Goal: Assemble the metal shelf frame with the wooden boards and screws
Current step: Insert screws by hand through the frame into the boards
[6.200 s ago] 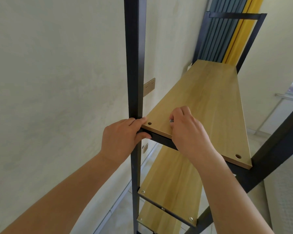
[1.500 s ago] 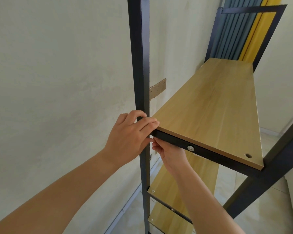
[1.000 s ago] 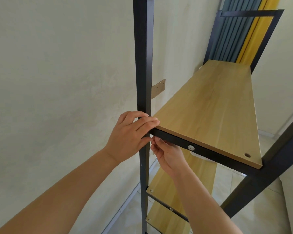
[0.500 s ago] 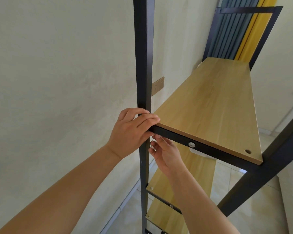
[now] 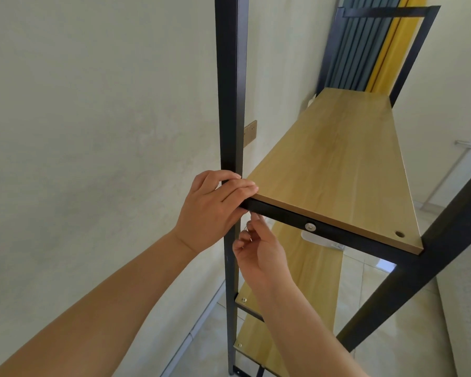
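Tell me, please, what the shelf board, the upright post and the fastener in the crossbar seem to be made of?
Shelf board: looks like wood or laminate with a light, matte grain; the thin flat edge leaves it open.
Upright post: appears to be metal, coated in satin black, with crisp square corners.
Fastener: bare silvery metal, shiny, with a round head.

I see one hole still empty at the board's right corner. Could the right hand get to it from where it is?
Probably yes. The empty hole lies open on top of the wooden board, nothing covering it. The right hand is under the black crossbar, so it must first come out.
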